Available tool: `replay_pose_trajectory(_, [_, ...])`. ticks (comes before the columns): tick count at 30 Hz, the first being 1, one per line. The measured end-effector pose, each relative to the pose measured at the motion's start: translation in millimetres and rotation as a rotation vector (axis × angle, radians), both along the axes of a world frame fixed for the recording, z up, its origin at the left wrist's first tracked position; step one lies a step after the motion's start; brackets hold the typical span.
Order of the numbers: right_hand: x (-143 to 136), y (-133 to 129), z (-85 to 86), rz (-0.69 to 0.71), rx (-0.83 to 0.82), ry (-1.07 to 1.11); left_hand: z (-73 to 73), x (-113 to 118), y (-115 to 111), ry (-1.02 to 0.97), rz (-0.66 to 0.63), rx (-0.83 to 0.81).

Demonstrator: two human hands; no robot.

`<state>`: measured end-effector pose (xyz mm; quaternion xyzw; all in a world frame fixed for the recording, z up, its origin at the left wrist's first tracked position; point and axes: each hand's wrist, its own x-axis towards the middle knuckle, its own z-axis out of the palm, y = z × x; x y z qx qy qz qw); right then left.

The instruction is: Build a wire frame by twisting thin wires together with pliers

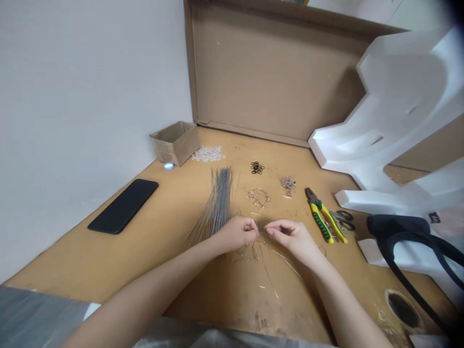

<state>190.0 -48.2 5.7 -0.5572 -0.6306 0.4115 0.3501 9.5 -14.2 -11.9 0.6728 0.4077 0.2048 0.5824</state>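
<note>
My left hand (236, 232) and my right hand (293, 238) face each other over the table, fingertips pinched a short way apart. A thin wire (261, 233) shows between them, seemingly held at both ends; its detail is too small to make out. Beside my left hand lies a loose bundle of straight grey wires (222, 195), fanned at the near end. Just beyond the hands is a ring of bent wire pieces (258, 197). Curled wire pieces (250, 252) and straight offcuts (288, 263) are scattered below and around my hands.
Pliers with yellow-green handles (322, 217) and scissors (344, 220) lie right. Farther back are black rings (257, 167), a silver wire clump (289, 182), small clear pieces (209, 153) and a cardboard box (176, 143). A phone (123, 206) lies left; white foam (395, 96) stands right.
</note>
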Motion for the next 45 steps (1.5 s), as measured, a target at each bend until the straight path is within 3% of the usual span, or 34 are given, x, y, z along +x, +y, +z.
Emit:
replay_pose_trajectory(5, [-4, -1, 5.5, -0.032, -0.157, 0.128, -1.0, 1, -4, 0.060, 0.024, 0.123])
replay_pose_trajectory(8, [-4, -2, 8.1, -0.036, -0.144, 0.101, -0.8, 1, -5, 0.090, 0.043, 0.176])
replay_pose_trajectory(12, [-3, -5, 6.3, 0.061, -0.186, 0.077, 0.1, 2, -6, 0.103, 0.051, 0.176])
replay_pose_trajectory(14, [-2, -5, 5.5, 0.089, -0.202, 0.052, 0.9, 2, -5, 0.060, 0.037, 0.115])
replay_pose_trajectory(19, [6, -1, 6.8, 0.065, -0.057, -0.031, 4.3, -1, 3, -0.128, -0.058, -0.168])
replay_pose_trajectory(25, [7, 0, 8.1, 0.043, -0.103, -0.020, 0.3, -5, 11, -0.378, -0.070, -0.332])
replay_pose_trajectory(30, [7, -2, 10.0, 0.079, -0.149, 0.012, -1.3, -5, 12, -0.396, -0.085, -0.321])
replay_pose_trajectory(38, [8, 0, 13.6, 0.103, -0.179, 0.044, 5.1, 0, 2, -0.173, -0.125, -0.217])
replay_pose_trajectory(45, [6, 0, 4.7, 0.089, -0.034, -0.033, 0.9, -4, 8, -0.461, -0.109, -0.337])
